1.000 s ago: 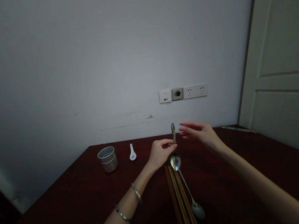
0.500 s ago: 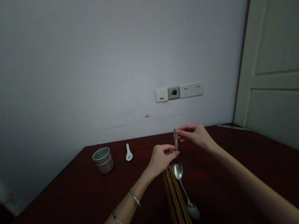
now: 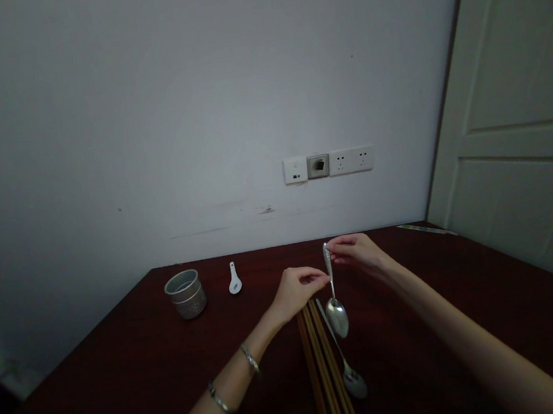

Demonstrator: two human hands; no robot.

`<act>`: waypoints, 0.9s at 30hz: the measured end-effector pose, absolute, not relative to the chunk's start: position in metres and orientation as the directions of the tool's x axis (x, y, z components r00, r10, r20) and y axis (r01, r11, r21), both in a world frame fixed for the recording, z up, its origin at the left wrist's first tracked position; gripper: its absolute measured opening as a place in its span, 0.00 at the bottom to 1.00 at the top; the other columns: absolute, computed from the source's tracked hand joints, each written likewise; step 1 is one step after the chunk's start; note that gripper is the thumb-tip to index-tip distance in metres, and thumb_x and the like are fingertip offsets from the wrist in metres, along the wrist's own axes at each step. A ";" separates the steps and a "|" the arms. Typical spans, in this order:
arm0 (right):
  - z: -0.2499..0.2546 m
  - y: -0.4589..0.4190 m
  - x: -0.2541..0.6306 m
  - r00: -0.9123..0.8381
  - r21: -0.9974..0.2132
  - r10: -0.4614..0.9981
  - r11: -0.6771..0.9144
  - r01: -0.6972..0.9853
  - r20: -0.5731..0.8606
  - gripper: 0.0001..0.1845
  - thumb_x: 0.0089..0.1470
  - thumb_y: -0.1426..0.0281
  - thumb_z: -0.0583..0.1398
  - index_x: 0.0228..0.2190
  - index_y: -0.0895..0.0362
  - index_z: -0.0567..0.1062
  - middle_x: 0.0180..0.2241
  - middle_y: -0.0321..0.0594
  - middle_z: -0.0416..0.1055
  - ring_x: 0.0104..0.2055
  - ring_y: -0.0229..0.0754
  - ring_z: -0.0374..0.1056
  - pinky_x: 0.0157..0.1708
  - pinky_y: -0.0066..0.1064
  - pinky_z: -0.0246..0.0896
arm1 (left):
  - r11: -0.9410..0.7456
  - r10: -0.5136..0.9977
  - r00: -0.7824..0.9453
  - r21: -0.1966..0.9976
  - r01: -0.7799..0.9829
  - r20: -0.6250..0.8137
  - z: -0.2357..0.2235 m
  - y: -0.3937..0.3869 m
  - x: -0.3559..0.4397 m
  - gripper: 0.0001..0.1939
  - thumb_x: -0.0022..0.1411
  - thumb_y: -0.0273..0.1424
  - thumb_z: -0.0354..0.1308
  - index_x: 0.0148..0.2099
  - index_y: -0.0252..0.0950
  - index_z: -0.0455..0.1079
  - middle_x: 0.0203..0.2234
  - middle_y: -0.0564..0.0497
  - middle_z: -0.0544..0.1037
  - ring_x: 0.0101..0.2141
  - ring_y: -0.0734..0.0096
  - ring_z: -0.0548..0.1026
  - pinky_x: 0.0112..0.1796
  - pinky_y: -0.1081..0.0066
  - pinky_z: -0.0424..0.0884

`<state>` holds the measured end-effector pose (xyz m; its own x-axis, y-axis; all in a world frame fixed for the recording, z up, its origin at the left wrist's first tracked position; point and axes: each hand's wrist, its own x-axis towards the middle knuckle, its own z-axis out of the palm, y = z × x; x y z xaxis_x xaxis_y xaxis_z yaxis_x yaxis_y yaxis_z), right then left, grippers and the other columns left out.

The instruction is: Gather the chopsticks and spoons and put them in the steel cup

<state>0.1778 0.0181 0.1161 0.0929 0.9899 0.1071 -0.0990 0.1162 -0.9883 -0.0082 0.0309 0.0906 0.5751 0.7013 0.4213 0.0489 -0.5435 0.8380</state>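
Note:
A metal spoon hangs upright above the table, bowl downward. My right hand pinches the top of its patterned handle between thumb and fingers. Lower on the same handle, the thumb and fingertips of my left hand are closed at the thin neck. A second metal spoon lies on the table below, its bowl toward me and its handle pointing away. Along its left side runs a row of several wooden chopsticks, whose near ends leave the picture.
On the dark red table, a grey metal cup stands at the far left. Right of it lies a white soup spoon. A flat strip lies at the back right edge. Behind are a wall with sockets and a door.
The held spoon has turned and its bowl has shifted right and slightly down, apart from the spoon on the table. Both hands stay at its handle.

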 end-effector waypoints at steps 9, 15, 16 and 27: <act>0.069 0.033 0.193 0.051 -0.990 0.990 -0.130 -0.058 -0.133 0.05 0.39 0.74 0.65 0.23 0.64 0.75 0.19 0.38 0.72 0.19 0.29 0.66 0.21 0.18 0.65 | -0.314 0.909 0.320 0.944 0.098 0.269 0.047 0.103 -0.049 0.19 0.50 0.43 0.56 0.27 0.28 0.71 0.17 0.50 0.72 0.18 0.78 0.66 0.22 0.76 0.63; 0.051 0.038 0.190 0.044 -0.973 0.972 -0.229 -0.029 -0.231 0.02 0.39 0.78 0.64 0.21 0.64 0.74 0.17 0.37 0.71 0.18 0.29 0.65 0.21 0.17 0.65 | -0.186 0.962 0.216 0.980 0.074 0.166 0.020 0.123 -0.069 0.20 0.49 0.43 0.56 0.29 0.28 0.70 0.18 0.50 0.71 0.18 0.79 0.66 0.20 0.78 0.62; 0.049 0.038 0.189 0.044 -0.971 0.970 -0.239 -0.026 -0.240 0.01 0.39 0.79 0.63 0.21 0.64 0.74 0.17 0.37 0.71 0.18 0.29 0.65 0.20 0.17 0.65 | -0.179 0.964 0.213 0.981 0.077 0.159 0.017 0.124 -0.070 0.19 0.49 0.43 0.56 0.29 0.28 0.70 0.18 0.50 0.71 0.18 0.79 0.66 0.19 0.78 0.62; 0.041 0.040 0.182 0.046 -0.958 0.958 -0.285 0.039 -0.284 0.02 0.41 0.78 0.63 0.20 0.65 0.74 0.15 0.36 0.70 0.17 0.29 0.65 0.20 0.17 0.65 | -0.243 0.947 0.245 0.962 0.121 0.208 0.007 0.126 -0.072 0.19 0.50 0.42 0.56 0.26 0.29 0.70 0.15 0.51 0.70 0.17 0.79 0.65 0.19 0.77 0.61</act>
<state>0.1822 0.0397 0.0408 0.0457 0.9578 -0.2836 0.0392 -0.2854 -0.9576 -0.0722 0.1259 0.0069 0.2449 0.9469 0.2082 0.1212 -0.2430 0.9624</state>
